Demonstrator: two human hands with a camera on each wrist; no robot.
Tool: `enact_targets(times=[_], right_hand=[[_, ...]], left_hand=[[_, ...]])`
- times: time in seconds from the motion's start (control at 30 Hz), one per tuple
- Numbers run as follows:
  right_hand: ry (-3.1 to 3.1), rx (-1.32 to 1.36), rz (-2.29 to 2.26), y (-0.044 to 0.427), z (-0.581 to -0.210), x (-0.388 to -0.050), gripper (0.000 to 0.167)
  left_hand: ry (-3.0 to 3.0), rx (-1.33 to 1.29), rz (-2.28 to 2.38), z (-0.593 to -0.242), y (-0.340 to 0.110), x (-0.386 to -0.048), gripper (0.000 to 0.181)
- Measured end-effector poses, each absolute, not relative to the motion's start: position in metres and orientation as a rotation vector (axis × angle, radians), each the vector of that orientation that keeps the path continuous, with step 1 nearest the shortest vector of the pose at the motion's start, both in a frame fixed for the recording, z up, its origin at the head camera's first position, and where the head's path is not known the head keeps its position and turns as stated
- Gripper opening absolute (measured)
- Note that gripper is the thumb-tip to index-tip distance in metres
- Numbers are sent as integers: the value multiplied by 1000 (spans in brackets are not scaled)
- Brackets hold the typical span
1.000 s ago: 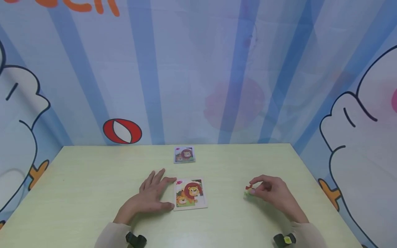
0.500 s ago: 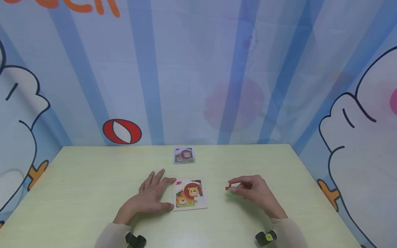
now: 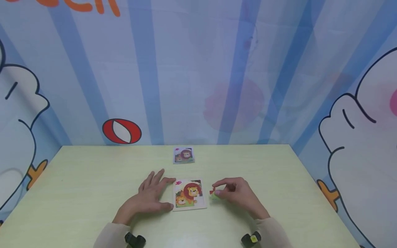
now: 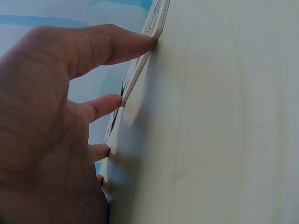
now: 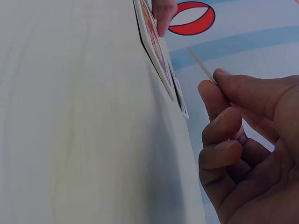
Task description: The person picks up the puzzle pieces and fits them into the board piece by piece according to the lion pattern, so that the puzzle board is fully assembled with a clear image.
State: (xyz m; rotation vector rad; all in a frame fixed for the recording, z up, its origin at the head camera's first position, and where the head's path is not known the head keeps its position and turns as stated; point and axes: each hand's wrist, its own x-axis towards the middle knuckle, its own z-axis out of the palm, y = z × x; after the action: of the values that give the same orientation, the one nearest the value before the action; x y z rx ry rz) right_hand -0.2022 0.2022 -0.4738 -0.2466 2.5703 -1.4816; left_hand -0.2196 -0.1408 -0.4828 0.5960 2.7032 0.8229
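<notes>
A square jigsaw board (image 3: 201, 204) with a lion picture lies flat in the middle of the table. A pale patch without picture shows at its lower right. My left hand (image 3: 150, 199) touches the board's left edge with thumb and index fingertip, its fingers spread. Just right of the board, my right hand (image 3: 238, 195) pinches a small green and red puzzle piece (image 3: 212, 194) between thumb and index finger. In the right wrist view the piece (image 5: 202, 65) is seen edge-on, raised off the table, with the other fingers curled under.
A smaller card (image 3: 183, 155) with a similar lion picture lies behind the board, near the far edge of the pale table (image 3: 93, 172). A printed blue striped curtain (image 3: 192, 69) hangs behind and at both sides.
My right hand has moved left with the puzzle piece, from well right of the board to close beside its right edge. My left hand and the board stay in place.
</notes>
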Motion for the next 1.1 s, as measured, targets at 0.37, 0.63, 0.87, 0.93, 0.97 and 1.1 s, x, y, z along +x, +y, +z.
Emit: enact_targets(times=[0.37,0.63,0.87,0.93,0.97,1.1], right_hand=[[2545,-336,-1412,176,-481,-208,20],[2528,-370,-1395,167,-483,-211,19],[2547,-353,-1364,158,-484,-211,15],[2548,-347,-1360,156,-484,-212,15],[2547,-341,-1358,155,-484,-212,15],[2536,-323,-1346,152,-483,-212,13]], left_hand=[[2694,605,828,-484,-141,-221,84],[2702,599,819,-486,-142,-223,84],[2695,604,833,-485,-141,-221,84],[2695,604,834,-485,-141,-222,84],[2694,605,840,-485,-141,-222,84],[2701,620,872,-490,-142,-224,83]])
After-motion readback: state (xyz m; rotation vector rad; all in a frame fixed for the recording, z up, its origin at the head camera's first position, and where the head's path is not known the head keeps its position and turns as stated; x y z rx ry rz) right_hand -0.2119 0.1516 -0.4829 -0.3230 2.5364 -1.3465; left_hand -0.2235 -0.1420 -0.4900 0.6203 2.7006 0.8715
